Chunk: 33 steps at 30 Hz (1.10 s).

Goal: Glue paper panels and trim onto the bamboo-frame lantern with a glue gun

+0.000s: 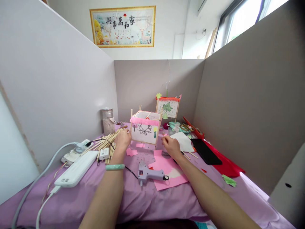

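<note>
A box-shaped paper lantern (144,133) with a stick frame, a pink fringed top edge and drawn pictures stands before me, slightly tilted. My left hand (123,139) is closed at its left side, with the fingertips at the corner stick and partly hidden. Right of the lantern, my right hand (171,145) is closed in a pinch, with a small piece of pink paper (165,135) at its fingertips. Between my forearms lies a lilac glue gun (150,174), partly on a cut sheet of pink paper (170,183). Small pink scraps (132,152) lie below the lantern.
A finished-looking lantern (167,108) with a red fringe stands behind. Wooden sticks (105,143), a power bank (75,168) and a power strip (71,156) lie left, near a glass jar (108,121). At right are a black phone (206,152), white paper (183,142) and scissors (186,127).
</note>
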Each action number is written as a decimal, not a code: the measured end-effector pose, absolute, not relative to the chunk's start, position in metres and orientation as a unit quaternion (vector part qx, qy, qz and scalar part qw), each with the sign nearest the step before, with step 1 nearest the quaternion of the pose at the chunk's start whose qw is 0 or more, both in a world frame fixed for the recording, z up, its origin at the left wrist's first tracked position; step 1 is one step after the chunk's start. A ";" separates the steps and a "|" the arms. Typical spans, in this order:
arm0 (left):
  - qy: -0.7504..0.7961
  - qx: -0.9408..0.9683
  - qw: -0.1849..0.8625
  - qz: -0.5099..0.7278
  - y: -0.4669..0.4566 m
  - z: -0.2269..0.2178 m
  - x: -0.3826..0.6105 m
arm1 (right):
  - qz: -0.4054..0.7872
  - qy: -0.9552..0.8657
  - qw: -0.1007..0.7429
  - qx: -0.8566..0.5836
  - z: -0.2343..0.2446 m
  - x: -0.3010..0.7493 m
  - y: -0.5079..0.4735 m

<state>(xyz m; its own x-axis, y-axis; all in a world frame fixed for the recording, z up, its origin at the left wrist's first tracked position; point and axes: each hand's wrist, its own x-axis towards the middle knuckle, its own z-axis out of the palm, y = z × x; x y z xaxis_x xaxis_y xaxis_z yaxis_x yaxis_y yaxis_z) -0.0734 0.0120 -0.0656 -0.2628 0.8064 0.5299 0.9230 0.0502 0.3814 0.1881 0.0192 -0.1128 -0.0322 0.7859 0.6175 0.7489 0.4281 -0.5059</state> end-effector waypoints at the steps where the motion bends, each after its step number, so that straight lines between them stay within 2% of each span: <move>1: -0.706 -0.596 0.103 -0.369 0.011 -0.065 -0.073 | 0.019 -0.713 0.455 -0.533 -0.113 0.188 0.019; 6: -0.555 -0.586 0.214 -0.550 0.002 -0.059 -0.059 | 0.012 -0.701 0.489 -0.518 -0.113 0.186 0.017; 13: -0.343 -0.746 0.273 -0.502 -0.003 -0.030 -0.001 | -0.007 -0.715 0.502 -0.486 -0.111 0.187 0.012; 20: -0.390 -0.742 0.316 -0.444 0.009 -0.020 0.026 | -0.020 -0.727 0.501 -0.469 -0.111 0.188 0.011; 33: -0.410 -0.741 0.317 -0.427 0.016 -0.013 0.032 | -0.013 -0.738 0.470 -0.485 -0.112 0.188 0.011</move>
